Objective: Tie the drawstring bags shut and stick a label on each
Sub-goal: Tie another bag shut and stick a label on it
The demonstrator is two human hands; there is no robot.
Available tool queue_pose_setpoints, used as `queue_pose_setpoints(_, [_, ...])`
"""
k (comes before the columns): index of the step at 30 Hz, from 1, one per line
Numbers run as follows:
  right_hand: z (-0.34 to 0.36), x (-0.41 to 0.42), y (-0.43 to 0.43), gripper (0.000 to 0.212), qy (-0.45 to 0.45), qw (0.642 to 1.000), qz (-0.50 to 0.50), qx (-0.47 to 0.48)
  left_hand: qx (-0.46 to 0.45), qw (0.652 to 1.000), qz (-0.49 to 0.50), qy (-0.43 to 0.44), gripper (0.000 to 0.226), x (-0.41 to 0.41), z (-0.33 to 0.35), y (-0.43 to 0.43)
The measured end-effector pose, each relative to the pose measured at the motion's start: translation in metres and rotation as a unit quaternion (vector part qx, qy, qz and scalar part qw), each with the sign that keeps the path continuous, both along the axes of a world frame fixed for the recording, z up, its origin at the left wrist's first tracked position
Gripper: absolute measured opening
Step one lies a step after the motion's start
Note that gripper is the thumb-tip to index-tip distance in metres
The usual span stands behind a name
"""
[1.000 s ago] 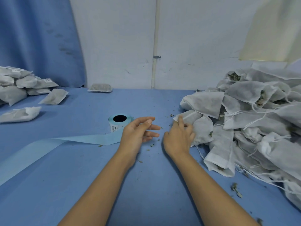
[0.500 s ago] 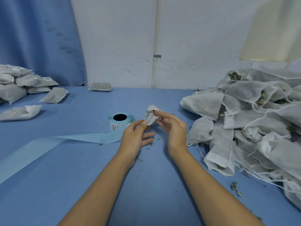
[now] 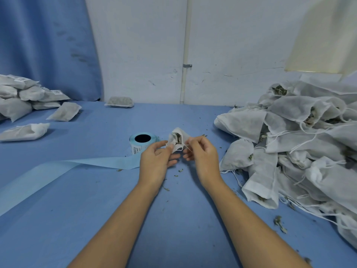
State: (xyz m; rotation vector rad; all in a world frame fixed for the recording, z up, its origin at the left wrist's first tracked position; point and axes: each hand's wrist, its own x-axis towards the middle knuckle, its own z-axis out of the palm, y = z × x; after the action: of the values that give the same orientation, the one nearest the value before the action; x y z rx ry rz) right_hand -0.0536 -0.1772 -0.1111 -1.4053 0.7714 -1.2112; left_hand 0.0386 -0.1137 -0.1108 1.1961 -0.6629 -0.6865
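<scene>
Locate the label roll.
Head view: label roll stands on end mid-table, just beyond and left of the left hand, its blue strip trailing toward the left edge.

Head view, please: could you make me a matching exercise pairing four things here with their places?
1 label roll
2 held bag
3 untied pile
4 labelled bags

A far left
B far right
C pinched by left hand and right hand
D centre, just behind the left hand

Pairs: 1-D, 2-C, 3-B, 4-A
</scene>
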Motion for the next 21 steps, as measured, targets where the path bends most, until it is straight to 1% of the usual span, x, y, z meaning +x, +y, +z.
queue_pose_setpoints(3, [0.0001, 0.0009, 0.0032, 0.021, 0.004, 0.999, 0.024, -0.025, -0.011, 1.000, 0.003, 0.024, 0.022, 0.0008, 0.0007, -0.0001])
queue_pose_setpoints(5, [0.0010, 0.0021, 0.0049, 0.022, -0.001, 0.999, 0.034, -0.028, -0.010, 1.000, 0.007, 0.027, 0.028, 0.0015, 0.0013, -0.0003])
queue_pose_setpoints(8, [0.0002, 0.0048, 0.0055, 0.019, 0.018, 0.999, 0.012, -0.042, -0.007, 1.000, 0.003, 0.016, 0.033, 0.0016, 0.0002, -0.0005])
queue_pose_setpoints(11, [0.0003, 0.0044, 0.0027, 0.016, 0.009, 0.998, -0.010, -0.058, -0.005, 1.000, 0.001, 0.009, 0.046, 0.0016, -0.0011, -0.0007])
queue_pose_setpoints(13, [0.0017, 0.0033, 0.0003, 0.017, -0.015, 0.999, -0.011, -0.050, -0.003, 1.000, 0.004, 0.008, 0.056, 0.0024, -0.0014, -0.0008])
queue_pose_setpoints(15, [0.0022, 0.0029, -0.0014, 0.017, -0.029, 0.999, -0.005, -0.035, 0.003, 1.000, 0.007, 0.001, 0.061, 0.0027, -0.0011, -0.0009])
queue_pose_setpoints(17, [0.0012, 0.0026, -0.0018, 0.016, -0.033, 0.999, 0.010, -0.017, 0.006, 1.000, 0.007, -0.011, 0.056, 0.0023, -0.0010, -0.0007])
queue_pose_setpoints(19, [0.0007, 0.0023, -0.0011, 0.007, -0.030, 0.999, 0.032, 0.002, 0.005, 0.999, 0.004, -0.036, 0.043, 0.0016, -0.0010, -0.0004])
queue_pose_setpoints(20, [0.0014, 0.0025, 0.0001, 0.007, -0.026, 0.999, 0.039, 0.007, 0.006, 0.999, 0.002, -0.050, 0.039, 0.0012, -0.0010, 0.0000])
queue_pose_setpoints(21, [0.0019, 0.0031, 0.0011, 0.016, -0.017, 0.999, 0.040, 0.007, 0.010, 0.998, 0.001, -0.063, 0.037, 0.0008, -0.0013, -0.0001])
